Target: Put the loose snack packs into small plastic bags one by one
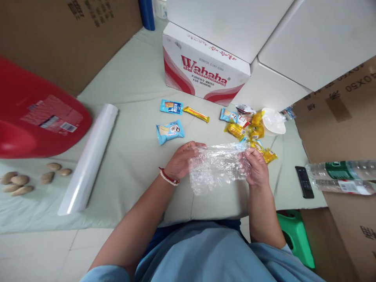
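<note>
A clear, crinkled plastic bag [219, 168] is stretched between my two hands above the near part of the table. My left hand [185, 158] grips its left side, some fingers showing blurrily through the film. At the upper right corner, my right hand [256, 164] pinches the bag between thumb and fingers. Beyond my left hand lie a blue snack packet [170, 131], a smaller blue packet [171, 106] and a slim yellow stick packet [196, 114]. Past my right hand is a pile of yellow and blue wrapped snacks [235, 131], partly hidden by the bag.
A Wahaha water box [205, 66] stands at the back beside white boxes. A white bowl [273, 121], black phone [304, 182] and plastic bottles [340, 171] are on the right. Leftward lie a plastic film roll [89, 160], several stones [20, 180] and a red jug [41, 113].
</note>
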{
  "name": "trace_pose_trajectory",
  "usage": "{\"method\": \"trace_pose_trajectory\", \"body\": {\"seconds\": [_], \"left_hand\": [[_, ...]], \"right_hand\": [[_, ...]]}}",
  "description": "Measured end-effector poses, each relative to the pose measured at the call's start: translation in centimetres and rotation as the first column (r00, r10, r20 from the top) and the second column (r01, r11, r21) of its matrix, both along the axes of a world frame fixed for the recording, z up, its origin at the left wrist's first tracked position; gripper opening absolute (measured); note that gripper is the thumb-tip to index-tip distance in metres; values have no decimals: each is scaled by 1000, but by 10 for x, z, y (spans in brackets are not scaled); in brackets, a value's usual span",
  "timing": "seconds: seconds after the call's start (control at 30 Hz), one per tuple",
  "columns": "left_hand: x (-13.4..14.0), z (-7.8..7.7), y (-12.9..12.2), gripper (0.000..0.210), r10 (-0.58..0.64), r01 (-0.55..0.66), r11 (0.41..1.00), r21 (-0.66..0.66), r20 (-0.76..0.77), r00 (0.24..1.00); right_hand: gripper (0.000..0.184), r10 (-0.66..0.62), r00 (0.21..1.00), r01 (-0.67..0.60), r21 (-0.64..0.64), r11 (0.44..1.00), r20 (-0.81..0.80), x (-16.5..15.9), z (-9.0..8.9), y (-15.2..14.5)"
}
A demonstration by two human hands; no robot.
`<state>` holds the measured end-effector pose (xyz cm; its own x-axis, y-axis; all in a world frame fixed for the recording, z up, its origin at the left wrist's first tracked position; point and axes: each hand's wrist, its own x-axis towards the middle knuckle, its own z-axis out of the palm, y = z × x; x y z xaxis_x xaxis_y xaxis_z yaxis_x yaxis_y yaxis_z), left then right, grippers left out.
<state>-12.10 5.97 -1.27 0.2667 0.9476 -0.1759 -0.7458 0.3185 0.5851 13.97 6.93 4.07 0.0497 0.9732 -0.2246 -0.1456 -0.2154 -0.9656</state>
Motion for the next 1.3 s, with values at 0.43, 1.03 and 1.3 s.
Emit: {"method": "trace_pose_trajectory", "body": {"seconds": [0.43,1.03,1.3], "left_hand": [[-29,-14,18,49,308,-355,934,-22,-453,837],[72,26,-53,21,402,-115,908,403,-765,503],[59,67,-57,46,349,-369,929,35,-419,838]], "right_hand": [[55,-66,995,53,-161,986,-78,41,-5,-11],[38,38,998,-42,-73,996,-58,15,14,-37],[57,-142,958,184,154,971,-250,16,14,-33]]}}
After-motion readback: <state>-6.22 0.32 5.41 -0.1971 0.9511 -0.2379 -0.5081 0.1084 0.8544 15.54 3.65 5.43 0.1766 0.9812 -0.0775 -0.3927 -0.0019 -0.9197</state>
